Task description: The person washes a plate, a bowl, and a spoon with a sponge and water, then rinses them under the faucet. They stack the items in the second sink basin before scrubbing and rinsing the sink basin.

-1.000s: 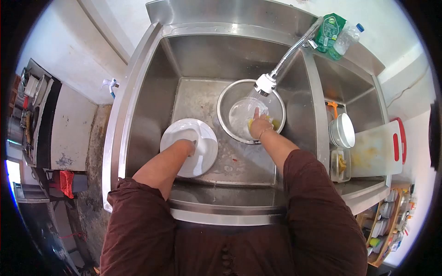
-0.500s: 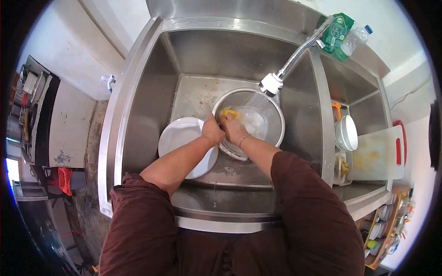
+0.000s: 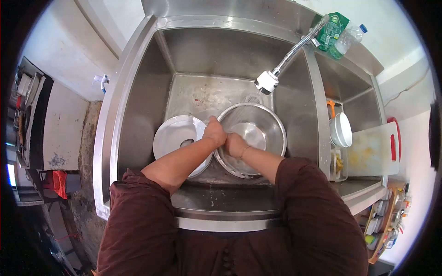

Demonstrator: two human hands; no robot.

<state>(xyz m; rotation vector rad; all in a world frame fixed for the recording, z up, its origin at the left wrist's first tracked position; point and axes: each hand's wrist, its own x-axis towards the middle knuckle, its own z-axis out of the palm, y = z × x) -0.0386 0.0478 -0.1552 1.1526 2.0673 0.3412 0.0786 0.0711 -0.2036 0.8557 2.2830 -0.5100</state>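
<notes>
A steel bowl point(image 3: 271, 122) stands in the large sink basin, tilted a little, with water from the spray head point(image 3: 266, 82) running into it. My left hand point(image 3: 215, 131) is at the bowl's left rim, its fingers wrapped round something I cannot make out. Close against it, inside the rim, is my right hand point(image 3: 235, 144), closed, its fingertips hidden. To the left of the bowl lies a white plate point(image 3: 168, 138), partly under my left forearm, with a dark spoon-like piece point(image 3: 186, 142) on it.
In the smaller right basin are white bowls point(image 3: 341, 130), a clear container point(image 3: 338, 164) with yellow pieces, and a cutting board point(image 3: 373, 151). A green pouch point(image 3: 332, 31) and a plastic bottle point(image 3: 348, 41) stand on the back ledge. A small tap point(image 3: 101, 82) is on the left wall.
The yellow thing at my hands is no longer visible. The steel bowl is lower and tips differently, and its inside shows more. A dark spoon-like piece now shows on the plate.
</notes>
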